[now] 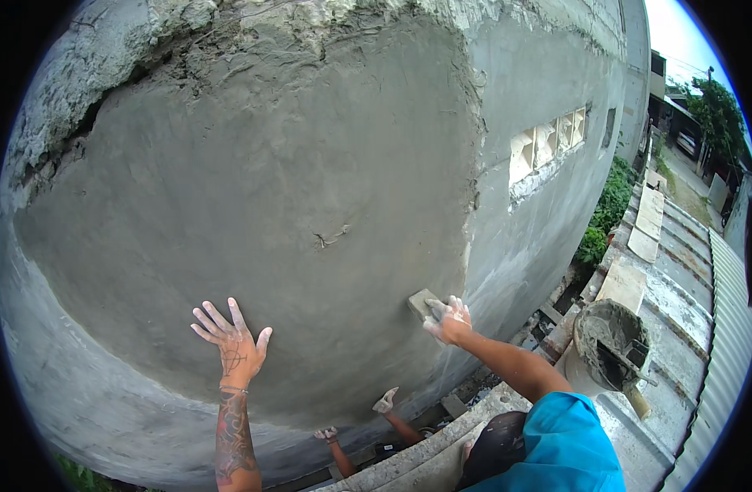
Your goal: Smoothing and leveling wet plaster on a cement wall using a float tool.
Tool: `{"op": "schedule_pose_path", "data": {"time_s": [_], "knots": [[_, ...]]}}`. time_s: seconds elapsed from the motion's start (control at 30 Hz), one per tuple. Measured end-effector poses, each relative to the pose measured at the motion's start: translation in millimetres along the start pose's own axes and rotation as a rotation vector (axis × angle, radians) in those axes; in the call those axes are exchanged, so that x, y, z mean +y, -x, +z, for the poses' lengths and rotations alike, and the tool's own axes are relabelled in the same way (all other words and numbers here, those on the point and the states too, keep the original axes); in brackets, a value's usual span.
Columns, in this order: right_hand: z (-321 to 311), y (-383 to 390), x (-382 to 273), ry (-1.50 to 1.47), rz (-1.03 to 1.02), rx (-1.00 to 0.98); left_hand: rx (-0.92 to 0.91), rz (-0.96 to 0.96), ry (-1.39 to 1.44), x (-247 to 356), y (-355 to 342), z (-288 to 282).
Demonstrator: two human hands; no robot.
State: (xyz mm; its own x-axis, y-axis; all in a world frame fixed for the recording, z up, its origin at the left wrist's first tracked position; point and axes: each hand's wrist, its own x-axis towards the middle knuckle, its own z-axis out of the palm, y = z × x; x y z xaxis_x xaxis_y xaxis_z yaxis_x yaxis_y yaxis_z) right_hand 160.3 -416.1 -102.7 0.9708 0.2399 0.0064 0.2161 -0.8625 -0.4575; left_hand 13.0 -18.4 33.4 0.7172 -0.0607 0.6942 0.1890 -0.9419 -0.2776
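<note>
Head view | plastered wall [294, 180]: front | bucket [583, 371]: right side | left hand [230, 338]: fingers spread, wall contact unclear | right hand [448, 320]: grip clamped on grey block [422, 302], located at wall's darker area, near right edge | step: apparently smoothing | next: likely requires light, even strokes

Pale, glaring sky [675, 37] at upper right; soft daylight on the wall [269, 189]; edges bow strongly.

No txt, labels, nos. or signs legible (wall [310, 172] & bucket [580, 371] incl.).
</note>
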Motion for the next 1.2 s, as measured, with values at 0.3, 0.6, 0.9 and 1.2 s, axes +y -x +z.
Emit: {"op": "schedule_pose_path", "data": {"time_s": [0.3, 0.6, 0.9, 1.2], "knots": [[-277, -106, -71, -0.460, -0.227, 1.124, -0.064, -0.024, -0.007, 5, -2, 1], [-95, -42, 9, -0.121, 0.090, 0.315, -0.056, -0.012, 0.012, 9, -7, 7], [-317, -96, -158, -0.383, -0.152, 0.996, -0.030, -0.004, 0.037, 9, -5, 6], [-127, -11, -75, -0.118, -0.171, 0.471, -0.019, 0.013, 0.052, 8, -3, 5]]}}
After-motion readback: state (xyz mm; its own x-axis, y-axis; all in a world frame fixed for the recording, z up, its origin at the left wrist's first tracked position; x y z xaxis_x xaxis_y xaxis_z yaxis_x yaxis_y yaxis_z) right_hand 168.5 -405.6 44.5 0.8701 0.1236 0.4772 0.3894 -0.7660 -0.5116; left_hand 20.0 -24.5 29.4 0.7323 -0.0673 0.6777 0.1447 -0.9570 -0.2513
